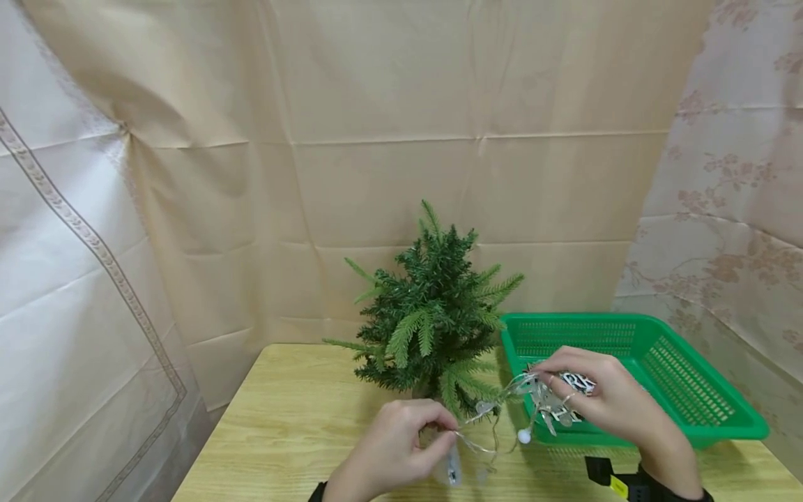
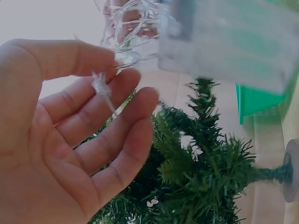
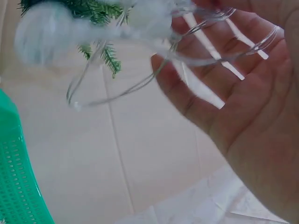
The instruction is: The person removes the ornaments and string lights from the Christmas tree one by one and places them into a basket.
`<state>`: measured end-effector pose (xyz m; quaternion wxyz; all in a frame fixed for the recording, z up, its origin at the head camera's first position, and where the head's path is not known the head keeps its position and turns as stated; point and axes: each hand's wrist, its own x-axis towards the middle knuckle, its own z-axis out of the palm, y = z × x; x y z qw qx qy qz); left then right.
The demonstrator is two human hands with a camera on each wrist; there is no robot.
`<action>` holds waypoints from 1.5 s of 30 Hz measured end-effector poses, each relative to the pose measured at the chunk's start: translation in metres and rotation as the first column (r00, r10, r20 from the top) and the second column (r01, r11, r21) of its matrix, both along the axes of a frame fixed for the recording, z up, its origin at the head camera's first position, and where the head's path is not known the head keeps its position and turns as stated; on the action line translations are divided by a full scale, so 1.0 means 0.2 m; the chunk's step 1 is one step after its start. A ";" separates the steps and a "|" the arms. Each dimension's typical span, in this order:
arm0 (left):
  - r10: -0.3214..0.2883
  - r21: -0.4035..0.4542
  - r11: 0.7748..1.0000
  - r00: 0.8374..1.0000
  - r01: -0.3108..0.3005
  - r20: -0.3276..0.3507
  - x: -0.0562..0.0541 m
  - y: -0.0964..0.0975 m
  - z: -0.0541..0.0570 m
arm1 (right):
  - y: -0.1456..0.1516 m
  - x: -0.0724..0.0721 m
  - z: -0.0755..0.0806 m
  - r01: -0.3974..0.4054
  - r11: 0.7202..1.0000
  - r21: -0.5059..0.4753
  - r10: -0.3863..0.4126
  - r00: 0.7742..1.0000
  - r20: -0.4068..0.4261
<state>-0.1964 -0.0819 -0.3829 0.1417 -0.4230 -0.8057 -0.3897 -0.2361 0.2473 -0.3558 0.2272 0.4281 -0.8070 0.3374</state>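
Observation:
A string of fairy lights [image 1: 524, 436] on thin clear wire stretches between the two hands, with small white bulbs along it. My left hand [image 1: 401, 443] pinches the wire between thumb and forefinger. From there a clear battery box [image 1: 453, 466] hangs down; it looks large and blurred in the left wrist view [image 2: 233, 42]. My right hand [image 1: 608, 397] pinches the looped bundle of the string, and wire loops cross its palm in the right wrist view. Just behind the hands stands a small artificial Christmas tree [image 1: 433, 307], its lower branches near the wire.
A green plastic basket [image 1: 633, 321] stands on the right of the wooden table [image 1: 263, 432], behind and below my right hand. Black-and-white lettered pieces [image 1: 577, 382] lie in it. Beige cloth [image 1: 376, 104] hangs behind the tree.

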 end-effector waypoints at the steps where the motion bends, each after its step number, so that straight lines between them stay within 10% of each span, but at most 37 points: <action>1: -0.008 0.012 1.000 1.000 0.008 -0.010 0.00 0.00 0.00 | 0.00 0.00 0.00 -0.012 1.000 -0.019 0.012 1.000 -0.015; 9: -0.018 0.132 0.991 0.995 0.030 -0.093 0.00 0.02 0.00 | -0.01 0.01 0.02 -0.225 0.967 -0.115 0.212 0.970 -0.121; 18: -0.046 0.125 0.990 0.981 0.070 -0.188 -0.01 0.02 0.01 | 0.01 0.05 0.09 -0.503 0.854 -0.137 0.490 0.864 -0.118; 30: -0.052 0.219 0.970 0.969 0.107 -0.242 -0.03 0.02 0.00 | -0.01 0.07 0.11 -0.555 0.823 -0.121 0.546 0.832 -0.101; 42: -0.001 0.291 0.955 0.982 0.056 -0.187 -0.01 0.03 0.01 | -0.15 0.04 0.02 -0.576 0.815 -0.069 0.580 0.810 0.086; 45: 0.044 0.303 0.953 0.989 0.002 -0.143 0.00 0.03 0.01 | -0.21 0.08 0.02 -0.526 0.848 -0.069 0.527 0.821 0.220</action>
